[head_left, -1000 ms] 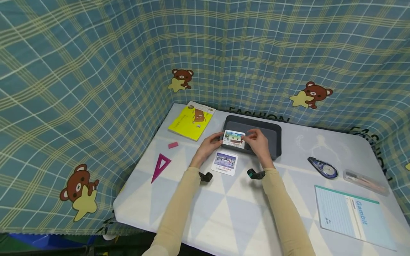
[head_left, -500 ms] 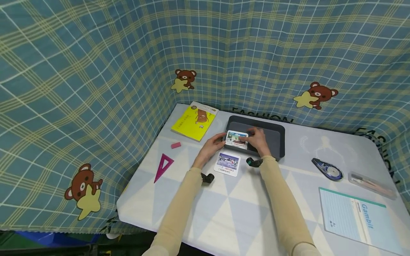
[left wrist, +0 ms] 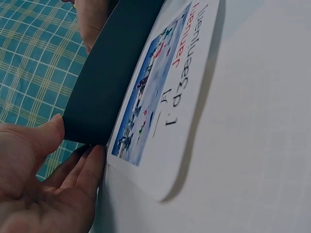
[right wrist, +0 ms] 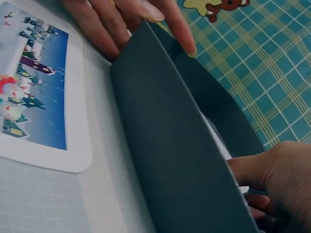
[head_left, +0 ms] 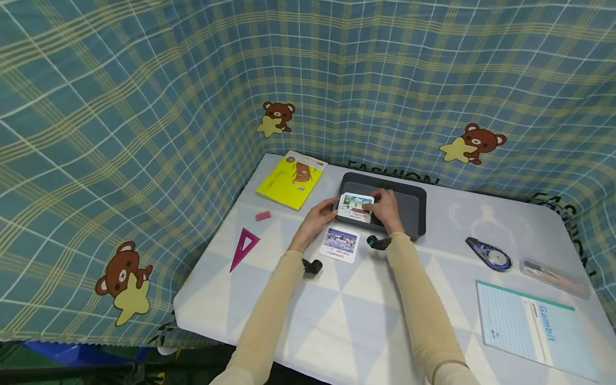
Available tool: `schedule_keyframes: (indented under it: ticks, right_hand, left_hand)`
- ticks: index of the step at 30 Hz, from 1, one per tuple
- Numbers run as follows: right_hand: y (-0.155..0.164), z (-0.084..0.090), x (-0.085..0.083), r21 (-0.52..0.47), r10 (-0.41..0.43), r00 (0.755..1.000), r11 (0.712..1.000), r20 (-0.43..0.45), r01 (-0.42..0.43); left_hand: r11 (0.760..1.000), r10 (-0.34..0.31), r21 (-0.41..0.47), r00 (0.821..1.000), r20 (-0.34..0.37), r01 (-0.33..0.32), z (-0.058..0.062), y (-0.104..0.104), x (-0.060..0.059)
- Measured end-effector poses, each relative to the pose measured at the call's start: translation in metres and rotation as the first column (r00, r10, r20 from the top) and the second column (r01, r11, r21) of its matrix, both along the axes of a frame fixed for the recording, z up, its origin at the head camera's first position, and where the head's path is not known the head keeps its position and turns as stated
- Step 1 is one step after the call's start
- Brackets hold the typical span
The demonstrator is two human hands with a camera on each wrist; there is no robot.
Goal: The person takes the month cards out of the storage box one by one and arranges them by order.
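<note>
- Both hands hold one picture card, the February card point(head_left: 355, 207), over the near-left corner of the dark grey tray point(head_left: 409, 206).
- The left hand point(head_left: 318, 217) pinches the card's left edge, thumb and fingertips curled to it; the left wrist view shows its fingers point(left wrist: 73, 179) against the tray's outer wall point(left wrist: 114, 73).
- The right hand point(head_left: 385, 208) grips the card's right edge with curled fingers; in the right wrist view this hand point(right wrist: 277, 179) sits at the tray rim point(right wrist: 180, 145).
- A second card, the January card point(head_left: 340, 243), lies flat on the counter point(head_left: 346, 315) just in front of the tray, between the two wrists, touched by neither hand.
- To the left on the counter lie a yellow booklet point(head_left: 289, 181), a pink eraser point(head_left: 262, 215) and a magenta set square point(head_left: 243, 247).
- To the right lie a correction tape dispenser point(head_left: 490, 253), a clear pencil case point(head_left: 553, 277) and a pale blue notebook point(head_left: 531, 326).
- A blue checked cloth with bears point(head_left: 144, 133) hangs around the counter.
</note>
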State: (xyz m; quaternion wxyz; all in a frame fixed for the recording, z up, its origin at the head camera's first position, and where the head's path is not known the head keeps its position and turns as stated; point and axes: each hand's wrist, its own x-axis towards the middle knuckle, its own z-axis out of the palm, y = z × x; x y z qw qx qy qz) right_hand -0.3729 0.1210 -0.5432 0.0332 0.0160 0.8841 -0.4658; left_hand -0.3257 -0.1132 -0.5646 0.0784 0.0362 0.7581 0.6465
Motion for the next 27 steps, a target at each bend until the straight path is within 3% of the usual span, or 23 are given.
schedule_keyframes:
  ticks: [8,15,22,27]
  right_hand:
    - [0.011,-0.006,0.012,-0.126,-0.116,0.992,0.986,-0.045,0.110]
    - [0.032,0.005,0.035,-0.174,-0.236,0.960,0.962,-0.149,0.210]
    - [0.046,0.025,0.081,-0.182,-0.206,0.962,0.968,-0.182,0.173]
    - [0.056,0.022,0.118,-0.141,-0.153,0.974,0.981,-0.166,0.130]
  left_hand:
    - [0.999,0.000,-0.032,1.000,0.026,0.001,-0.004,0.013,0.003]
    - [0.999,-0.027,-0.022,0.999,0.032,0.028,-0.005,0.020,0.007]
    - [1.000,0.011,0.005,1.000,-0.005,-0.011,0.000,0.011,0.003]
    - [1.000,0.023,-0.001,1.000,0.007,-0.023,0.002,0.006,0.001]
